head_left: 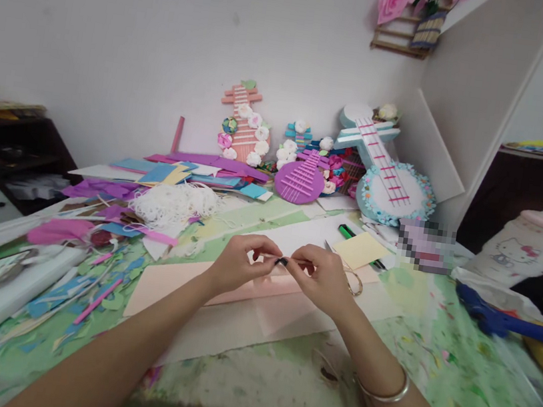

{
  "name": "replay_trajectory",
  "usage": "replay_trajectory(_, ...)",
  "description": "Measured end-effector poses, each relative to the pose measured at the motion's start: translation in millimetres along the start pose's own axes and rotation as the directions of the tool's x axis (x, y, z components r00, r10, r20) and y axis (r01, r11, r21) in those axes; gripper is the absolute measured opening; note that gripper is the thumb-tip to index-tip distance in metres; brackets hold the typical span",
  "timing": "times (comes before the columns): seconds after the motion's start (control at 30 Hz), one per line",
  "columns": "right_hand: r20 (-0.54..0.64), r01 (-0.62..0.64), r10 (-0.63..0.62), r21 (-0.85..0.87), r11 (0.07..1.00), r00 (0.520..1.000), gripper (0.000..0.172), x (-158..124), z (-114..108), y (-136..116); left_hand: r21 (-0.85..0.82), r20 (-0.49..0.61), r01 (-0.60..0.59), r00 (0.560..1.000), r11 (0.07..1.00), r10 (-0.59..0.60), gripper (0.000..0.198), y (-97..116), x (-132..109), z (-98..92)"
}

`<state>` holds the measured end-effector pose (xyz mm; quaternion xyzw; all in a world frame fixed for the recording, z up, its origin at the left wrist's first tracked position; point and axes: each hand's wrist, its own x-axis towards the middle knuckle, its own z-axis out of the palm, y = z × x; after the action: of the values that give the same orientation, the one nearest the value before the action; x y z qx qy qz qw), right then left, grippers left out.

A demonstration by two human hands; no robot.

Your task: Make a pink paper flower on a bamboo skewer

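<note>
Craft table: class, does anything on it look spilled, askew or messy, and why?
Yes: on the left, the white string lies in a loose, tangled heap, and small coloured scraps are scattered rather than gathered. The green table cover also looks blotchy, with dark specks.

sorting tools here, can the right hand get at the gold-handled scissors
Probably yes: the scissors' gold handle shows just beside the right hand, though that hand is busy with a small dark piece.
</note>
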<state>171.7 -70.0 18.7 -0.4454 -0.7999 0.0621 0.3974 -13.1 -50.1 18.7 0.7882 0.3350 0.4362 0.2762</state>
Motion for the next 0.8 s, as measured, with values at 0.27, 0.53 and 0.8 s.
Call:
replay_trajectory(0.27,-0.063,-0.065,0.067,0.032,0.997,0.996,0.018,-0.1,1.5,-3.0,-0.008,-0.038,-0.018,0.999,1.000,0.018,0.014,-0.8,-1.3,1.0)
replay_trajectory(0.53,-0.090,-0.025,0.023,-0.027,0.999,0.996,0.017,-2.2,2.0,-1.6,0.020,-0.070,-0.038,0.997,0.999,0.039,0.016,-0.1,-2.3,2.4)
replay_trajectory(0.8,-0.095,0.015,-0.021,-0.060,0.998,0.995,0.017,-1.4,1.5,0.2,0.031,-0.067,-0.069,0.995,0.997,0.071,0.013,1.3,-2.5,1.3)
